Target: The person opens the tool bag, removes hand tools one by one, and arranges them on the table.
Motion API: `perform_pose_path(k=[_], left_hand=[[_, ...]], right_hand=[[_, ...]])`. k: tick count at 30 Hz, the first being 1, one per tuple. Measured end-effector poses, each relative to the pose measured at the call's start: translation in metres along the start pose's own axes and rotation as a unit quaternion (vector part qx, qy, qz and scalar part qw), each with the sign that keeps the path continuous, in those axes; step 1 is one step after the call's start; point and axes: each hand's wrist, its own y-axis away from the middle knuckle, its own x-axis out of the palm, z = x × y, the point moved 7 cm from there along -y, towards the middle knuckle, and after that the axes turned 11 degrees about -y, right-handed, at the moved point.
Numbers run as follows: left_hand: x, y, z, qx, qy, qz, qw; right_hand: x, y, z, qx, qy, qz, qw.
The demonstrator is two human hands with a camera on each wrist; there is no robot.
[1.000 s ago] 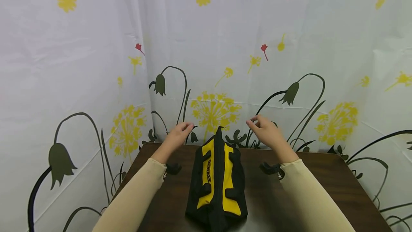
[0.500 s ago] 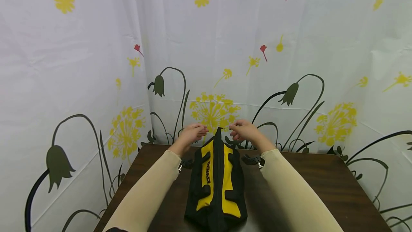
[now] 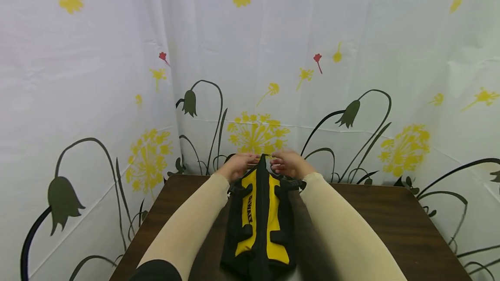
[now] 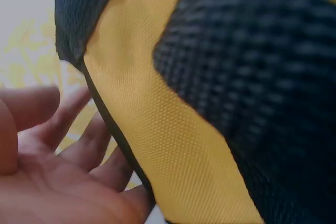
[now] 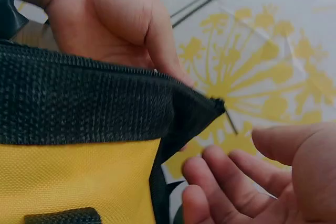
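Note:
A yellow and black tool bag (image 3: 262, 216) stands lengthwise on the table, its black zipper running along the top. The zipper pull (image 5: 231, 120) hangs from the pointed far tip of the bag in the right wrist view. My left hand (image 3: 239, 165) is at the left of that tip; in the left wrist view its relaxed fingers (image 4: 89, 140) reach past the bag's end. Whether they touch the fabric is hard to tell. My right hand (image 3: 290, 163) is right of the tip, fingers loosely bent and apart from the pull, with nothing held.
The dark wooden table (image 3: 371, 224) extends on both sides of the bag. Close behind its far edge hangs a white curtain (image 3: 250, 47) printed with flowers, which also runs along the left. Black straps (image 3: 294, 184) are on the wrists.
Both hands have moved inward from either side to the far tip of the bag, lowering slightly. The bag has stayed in place on the table.

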Motion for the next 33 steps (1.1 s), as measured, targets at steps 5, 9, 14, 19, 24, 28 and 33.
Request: perform_pose_path(k=[5, 9, 14, 19, 24, 28, 33], left_hand=[[0.007, -0.014, 0.006, -0.018, 0.062, 0.031, 0.9974], [0.011, -0.019, 0.006, -0.023, 0.055, 0.048, 0.9970], [0.015, -0.020, 0.005, -0.028, 0.041, 0.061, 0.9969], [0.015, -0.021, 0.006, -0.041, 0.044, 0.058, 0.9965], [0.017, -0.018, 0.004, -0.045, 0.055, 0.072, 0.9949], [0.018, -0.014, 0.001, -0.046, 0.053, 0.080, 0.9943], [0.017, -0.016, -0.002, -0.039, 0.060, 0.068, 0.9951]], right_hand=[[0.000, -0.005, -0.014, 0.034, -0.040, 0.023, 0.9983], [0.001, -0.012, -0.016, 0.024, -0.063, 0.025, 0.9974], [0.002, -0.018, -0.014, 0.001, -0.067, 0.003, 0.9977], [0.002, -0.020, -0.015, 0.003, -0.065, -0.009, 0.9978], [0.005, -0.018, -0.015, -0.002, -0.058, -0.001, 0.9983], [0.009, -0.017, -0.016, -0.001, -0.057, 0.025, 0.9981], [0.013, -0.017, -0.011, -0.020, -0.044, 0.052, 0.9975]])
